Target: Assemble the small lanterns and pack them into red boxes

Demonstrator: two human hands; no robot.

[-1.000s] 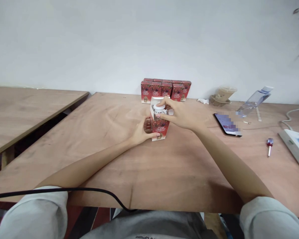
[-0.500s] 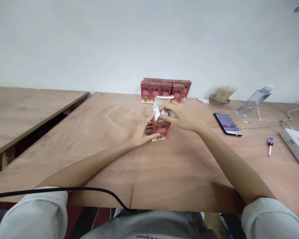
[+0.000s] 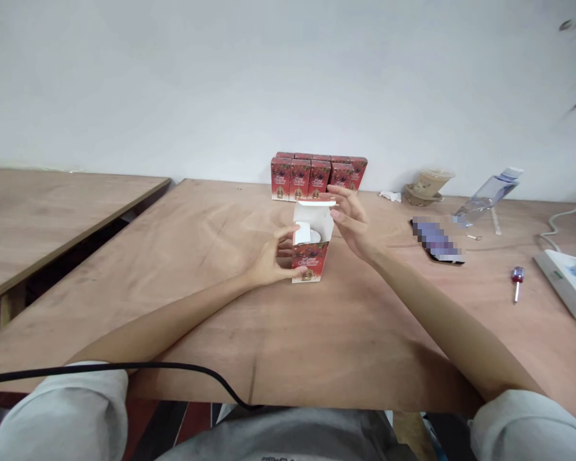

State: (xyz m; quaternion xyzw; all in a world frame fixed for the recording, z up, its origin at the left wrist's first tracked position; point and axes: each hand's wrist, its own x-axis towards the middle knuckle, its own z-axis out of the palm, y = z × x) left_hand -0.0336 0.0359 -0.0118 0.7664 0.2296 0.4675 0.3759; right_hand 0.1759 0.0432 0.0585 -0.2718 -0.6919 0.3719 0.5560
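A red printed cardboard box [image 3: 310,257] stands upright on the table with its top open. Its white lid [image 3: 315,203] is raised at the back and a white side flap [image 3: 302,232] leans over the opening. Something white and round [image 3: 315,237] shows inside. My left hand [image 3: 272,259] grips the box from the left, thumb across the lower front. At the lid's right edge is my right hand [image 3: 352,224], fingers apart and holding nothing; whether the fingertips touch the lid I cannot tell.
Several similar closed red boxes [image 3: 299,179] stand in rows against the wall. On the right are a drink cup [image 3: 432,184], a tilted clear bottle [image 3: 488,197], a phone [image 3: 436,241], a screwdriver [image 3: 517,282] and a white tray-like item [image 3: 564,285]. A black cable [image 3: 173,365] crosses the near left.
My right hand has come out of the box's opening and moved right, to the lid's edge. The left side flap now tips inward over the opening. My left hand still holds the box.
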